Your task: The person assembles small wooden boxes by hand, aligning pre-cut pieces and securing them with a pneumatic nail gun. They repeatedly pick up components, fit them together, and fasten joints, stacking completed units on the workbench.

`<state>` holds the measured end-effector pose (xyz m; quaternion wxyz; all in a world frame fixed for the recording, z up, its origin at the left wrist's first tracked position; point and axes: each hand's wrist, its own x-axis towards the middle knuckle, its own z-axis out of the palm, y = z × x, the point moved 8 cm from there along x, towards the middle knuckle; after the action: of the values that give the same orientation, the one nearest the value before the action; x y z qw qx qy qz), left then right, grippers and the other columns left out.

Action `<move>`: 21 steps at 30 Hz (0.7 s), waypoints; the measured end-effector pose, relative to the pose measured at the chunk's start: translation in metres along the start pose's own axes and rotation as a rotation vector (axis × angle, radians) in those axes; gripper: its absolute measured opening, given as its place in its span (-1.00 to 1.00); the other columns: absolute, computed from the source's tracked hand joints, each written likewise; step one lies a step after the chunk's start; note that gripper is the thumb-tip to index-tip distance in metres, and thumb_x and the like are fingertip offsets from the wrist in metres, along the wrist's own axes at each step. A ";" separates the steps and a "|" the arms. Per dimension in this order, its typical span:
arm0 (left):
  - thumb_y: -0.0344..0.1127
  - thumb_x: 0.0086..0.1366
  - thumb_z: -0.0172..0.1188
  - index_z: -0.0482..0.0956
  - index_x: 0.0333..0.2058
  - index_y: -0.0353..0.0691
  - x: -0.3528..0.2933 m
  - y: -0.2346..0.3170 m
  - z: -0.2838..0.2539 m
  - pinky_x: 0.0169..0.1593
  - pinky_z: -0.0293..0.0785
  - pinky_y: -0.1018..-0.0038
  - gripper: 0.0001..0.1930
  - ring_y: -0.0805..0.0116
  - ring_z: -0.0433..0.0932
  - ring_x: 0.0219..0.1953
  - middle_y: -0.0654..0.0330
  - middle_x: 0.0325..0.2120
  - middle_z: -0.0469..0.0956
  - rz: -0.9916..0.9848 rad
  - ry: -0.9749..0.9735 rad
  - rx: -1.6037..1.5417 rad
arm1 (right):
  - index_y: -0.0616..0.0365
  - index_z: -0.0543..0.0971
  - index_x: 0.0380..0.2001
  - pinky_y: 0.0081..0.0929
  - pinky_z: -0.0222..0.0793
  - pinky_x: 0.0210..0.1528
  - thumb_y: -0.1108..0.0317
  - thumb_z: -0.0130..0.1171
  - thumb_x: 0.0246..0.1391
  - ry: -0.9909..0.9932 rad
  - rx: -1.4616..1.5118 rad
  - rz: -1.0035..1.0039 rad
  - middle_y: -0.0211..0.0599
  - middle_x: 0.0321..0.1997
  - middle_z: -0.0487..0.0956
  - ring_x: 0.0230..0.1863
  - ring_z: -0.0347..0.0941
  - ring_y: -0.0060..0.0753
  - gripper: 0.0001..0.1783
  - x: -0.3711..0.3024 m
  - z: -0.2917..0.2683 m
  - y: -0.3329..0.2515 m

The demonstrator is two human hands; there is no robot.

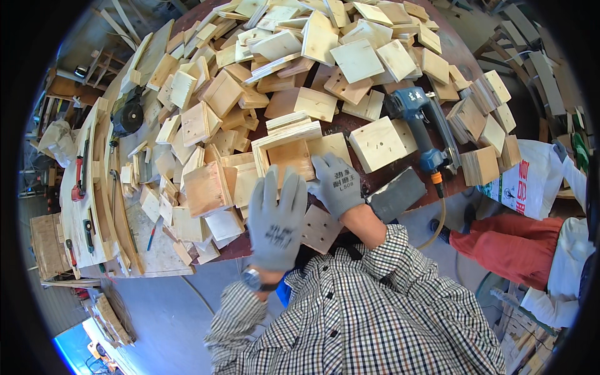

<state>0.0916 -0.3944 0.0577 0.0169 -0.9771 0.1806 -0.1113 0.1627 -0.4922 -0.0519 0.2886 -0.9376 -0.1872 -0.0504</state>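
In front of me a small wooden box-like piece [286, 156], with a raised plywood rim, sits at the near edge of the heap. My left hand [278, 215], in a grey glove, lies across its near side with fingers stretched out, open. My right hand [337, 184], gloved the same way, is bent around the near right corner of this piece, with fingertips against its edge; the underside of that grip is hidden. A pale wood block [334, 150] lies just beyond the right fingers. Close to my body, a flat board with small holes [321, 229] lies between my wrists.
A blue pneumatic nail gun [417, 125] with a hose [440, 225] stands right of my hands, near a dark flat plate [398, 195]. Many wood blocks [359, 60] are heaped beyond. Hand tools, including a red-handled one [79, 181], lie left. Someone in red trousers [512, 250] is at right.
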 end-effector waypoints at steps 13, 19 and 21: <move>-0.35 0.20 0.22 0.59 0.07 -0.09 -0.005 -0.024 0.071 0.09 0.46 0.17 -0.58 0.06 0.43 0.23 0.22 0.11 0.54 -0.048 0.135 0.064 | 0.02 0.52 0.14 -0.23 0.55 -0.12 -0.05 0.40 -0.01 0.009 -0.047 -0.059 -0.31 -0.12 0.55 -0.13 0.57 -0.18 -0.32 -0.001 0.004 0.001; -0.28 0.22 0.20 0.58 0.06 -0.05 0.000 -0.026 0.071 -0.01 0.44 0.23 -0.60 0.21 0.43 0.18 0.28 0.11 0.51 0.001 0.099 0.101 | 0.01 0.49 0.18 -0.24 0.55 -0.10 -0.02 0.39 0.02 -0.047 -0.087 -0.047 -0.31 -0.09 0.55 -0.10 0.58 -0.18 -0.32 -0.001 0.000 -0.001; -0.28 0.22 0.20 0.58 0.04 -0.04 -0.002 -0.026 0.071 -0.04 0.44 0.25 -0.62 0.24 0.43 0.15 0.29 0.10 0.51 0.007 0.130 0.124 | 0.00 0.50 0.17 -0.24 0.55 -0.08 0.00 0.38 0.05 -0.089 -0.056 -0.027 -0.30 -0.07 0.55 -0.08 0.58 -0.17 -0.35 0.000 0.002 -0.001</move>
<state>0.1143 -0.3700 -0.0102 0.0662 -0.9642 0.1775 -0.1855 0.1626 -0.4899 -0.0533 0.2529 -0.9440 -0.2110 -0.0176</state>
